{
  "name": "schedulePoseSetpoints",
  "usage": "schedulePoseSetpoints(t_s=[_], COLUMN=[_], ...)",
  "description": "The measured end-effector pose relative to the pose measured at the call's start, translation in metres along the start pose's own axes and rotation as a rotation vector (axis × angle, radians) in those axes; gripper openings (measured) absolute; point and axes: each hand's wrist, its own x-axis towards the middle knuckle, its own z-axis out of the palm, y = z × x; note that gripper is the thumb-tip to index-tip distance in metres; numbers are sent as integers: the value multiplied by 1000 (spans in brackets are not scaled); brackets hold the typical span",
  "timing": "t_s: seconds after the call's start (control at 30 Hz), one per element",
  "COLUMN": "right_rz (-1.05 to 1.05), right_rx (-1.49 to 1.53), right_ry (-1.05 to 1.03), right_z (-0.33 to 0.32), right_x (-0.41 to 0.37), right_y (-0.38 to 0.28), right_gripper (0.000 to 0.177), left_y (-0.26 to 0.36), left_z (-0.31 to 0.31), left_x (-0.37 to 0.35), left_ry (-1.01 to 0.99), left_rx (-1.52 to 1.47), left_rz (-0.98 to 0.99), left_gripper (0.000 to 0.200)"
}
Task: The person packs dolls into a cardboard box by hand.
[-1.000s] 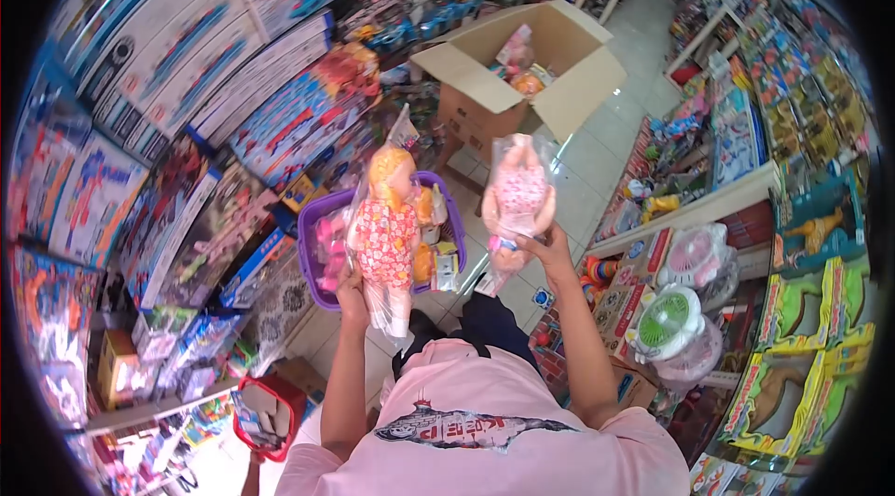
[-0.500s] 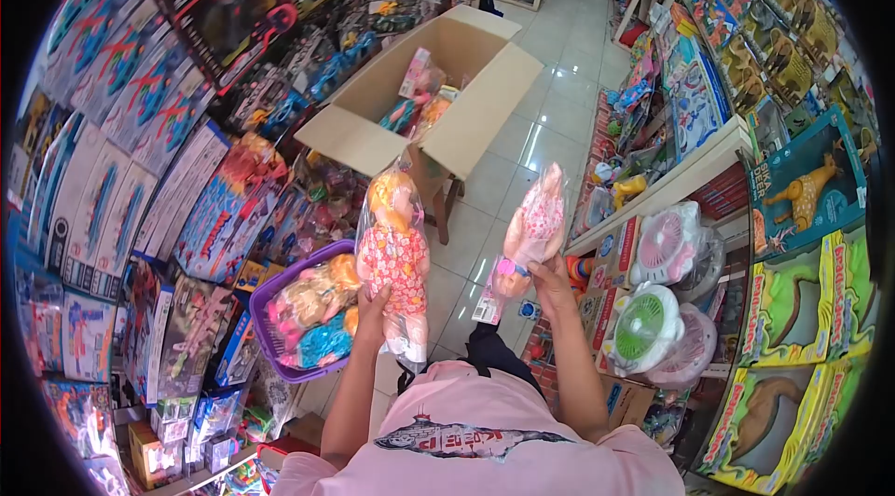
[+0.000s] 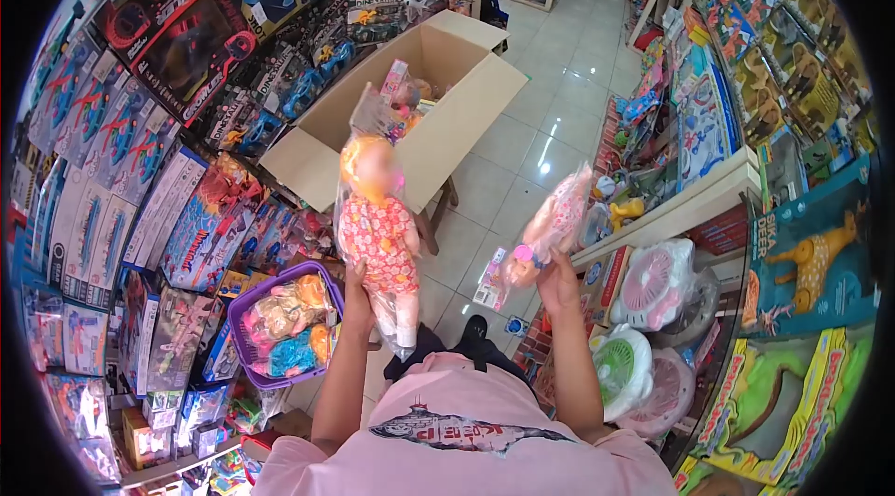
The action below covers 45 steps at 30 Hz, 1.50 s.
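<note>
Holding the red floral doll (image 3: 378, 240) in your left hand (image 3: 358, 298) and the pink floral doll (image 3: 557, 216) in your right hand (image 3: 559, 287), you keep both up in their clear bags in the head view. Since half a second ago, the pink floral doll has tipped further to the right, its head end low and towards you. The red floral doll stays upright, head away from you, but its bag top now overlaps the open carton (image 3: 471, 128) in your sight. I judge that both are still being handled together, with neither set down.

Your hands are well apart. The left one is clamped on the bag's left side, near the doll's legs; the right one grips its bag near the head end, most of its fingers hidden behind the doll. The purple basket (image 3: 236, 333), with more bagged dolls (image 3: 289, 311) in it, sits just left of your left hand. The carton stands beyond your hands, nearer the left one.
</note>
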Motion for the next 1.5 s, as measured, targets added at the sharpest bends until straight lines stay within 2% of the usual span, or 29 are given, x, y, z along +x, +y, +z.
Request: schedulePoseSetpoints(t_s=[0.1, 0.27, 0.33, 0.57, 0.8, 0.87, 1.0, 1.07, 1.1, 1.17, 1.2, 1.27, 1.3, 1.33, 1.4, 1.43, 1.47, 1.5], right_rz=[36, -18, -17, -105, -168, -161, -267, -346, -331, -468, -455, -565, -412, -400, -243, -121, -111, 13], right_rx=[23, -81, -100, -177, -167, -173, -442, -942, -950, -1362, -1367, -1889, -1960, -1960, -2204, -2228, -2227, -2262], right_ry=[-18, -79, -82, -101, -173, -203, -263, -375, -379, -599, -609, -905, -976, -985, -1269, -1359, -1371, -1515], right_z=[5, 27, 45, 108, 193, 204, 249, 275, 280, 290, 296, 307, 306, 301, 284, 268, 259, 252], right_x=[23, 66, 83, 152, 215, 236, 268, 285, 298, 323, 332, 349, 369, 383, 409, 424, 430, 434], right_y=[-5, -8, -11, -21, -22, -18, -5, 7, 15, 32, 37, 44, 51, 61, 84, 100, 113, 127], right_gripper=[54, 49, 48, 40, 43, 41, 44, 47, 47, 46, 46, 54, 51, 51, 45, 44, 44, 47], left_y=[15, 47, 68, 140, 176, 182, 174, 166, 164, 157, 153, 149, 148, 148, 144, 143, 142, 141], left_z=[12, 11, 6, 30, 20, 16, -16, -25, -25, -35, -38, -43, -44, -45, -47, -47, -48, -48], left_x=[8, 45, 64, 143, 212, 223, 253, 257, 257, 261, 263, 262, 261, 262, 262, 265, 265, 265], left_ry=[25, 80, 96, 177, 132, 176, 139, 219, 190, 176, 147, 187, 194, 201, 238, 262, 273, 269], left_rx=[48, 110, 87, 204, 135, 141, 142, 198, 169, 172, 181, 145, 142, 140, 145, 154, 149, 164], left_rz=[79, 238, 209, 377, 332, 293, 287, 233, 221, 217, 221, 200, 199, 198, 189, 188, 185, 195], left_gripper=[58, 55, 59, 49, 46, 46, 50, 51, 53, 54, 56, 56, 56, 56, 56, 56, 56, 55])
